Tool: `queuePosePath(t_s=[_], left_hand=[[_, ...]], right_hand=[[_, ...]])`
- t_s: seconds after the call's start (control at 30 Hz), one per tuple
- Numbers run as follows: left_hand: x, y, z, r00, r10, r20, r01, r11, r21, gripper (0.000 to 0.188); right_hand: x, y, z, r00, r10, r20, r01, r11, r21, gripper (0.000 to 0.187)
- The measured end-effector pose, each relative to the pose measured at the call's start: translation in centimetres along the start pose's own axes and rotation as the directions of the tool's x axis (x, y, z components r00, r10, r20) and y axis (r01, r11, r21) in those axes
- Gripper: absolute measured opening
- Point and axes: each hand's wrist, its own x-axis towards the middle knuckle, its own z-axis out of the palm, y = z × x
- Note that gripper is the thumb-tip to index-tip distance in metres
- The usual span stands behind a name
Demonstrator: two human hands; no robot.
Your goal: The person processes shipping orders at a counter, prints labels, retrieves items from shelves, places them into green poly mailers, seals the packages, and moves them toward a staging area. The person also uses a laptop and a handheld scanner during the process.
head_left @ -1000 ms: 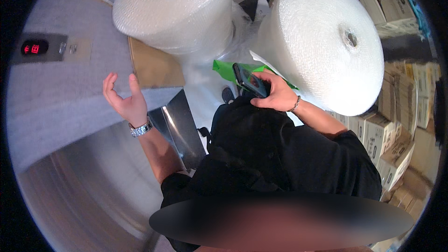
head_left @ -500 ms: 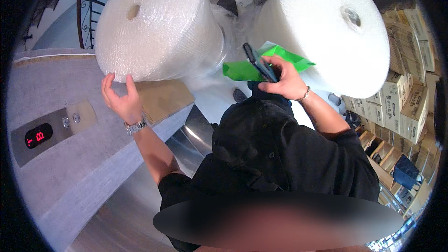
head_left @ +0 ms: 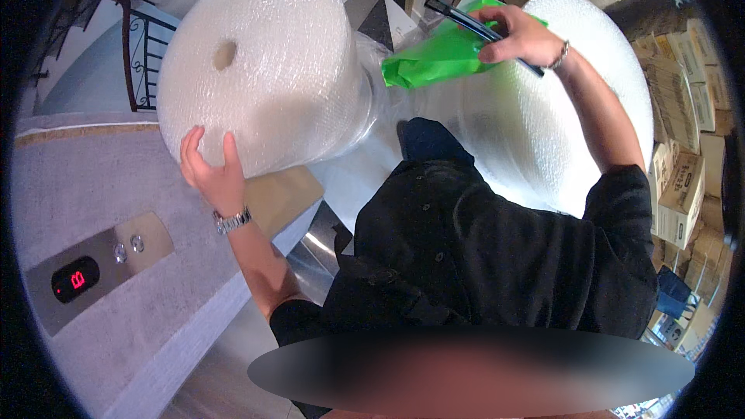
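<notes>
My left hand has its fingers spread and rests against the lower edge of a large bubble wrap roll. It wears a metal watch. Farther right, my right hand grips a long, slim black object with a silvery edge; I cannot tell its kind. Behind those fingers a crumpled green plastic bag hangs, held in the same hand. Both are above a second bubble wrap roll, partly covered by my right arm and the bag.
A grey wall at left carries a lift call panel with a red display. Under the left roll lies a flat brown cardboard piece. Stacked cardboard boxes line the right side. A dark stair railing stands far left.
My right hand has moved up and right with the black object and green bag. My left hand stays at the roll, slightly lower and still spread. The whole view has shifted.
</notes>
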Motion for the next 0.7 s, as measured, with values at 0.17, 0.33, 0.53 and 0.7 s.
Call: queuePosePath(t_s=[0.17,0.33,0.53,0.7], left_hand=[[9.3,-0.1,10.3,0.988,0.053,0.145,-0.042,0.996,-0.078,0.055],[22.3,-2.3,24.4,0.913,-0.142,0.382,0.052,0.97,0.235,0.073],[32.1,-12.0,39.7,0.803,-0.528,0.276,0.37,0.805,0.463,0.086],[29.8,-16.7,43.0,0.642,-0.664,0.383,0.402,0.717,0.569,0.06]], right_hand=[[11.2,-2.5,-6.9,0.971,0.02,0.237,0.081,0.91,-0.407,0.067],[26.1,-0.1,-12.9,0.869,0.201,0.451,0.098,0.825,-0.556,0.058],[42.4,3.3,-15.7,0.86,0.016,0.509,0.327,0.749,-0.577,0.063],[52.9,2.8,-18.6,0.84,-0.101,0.533,0.443,0.695,-0.566,0.068]])
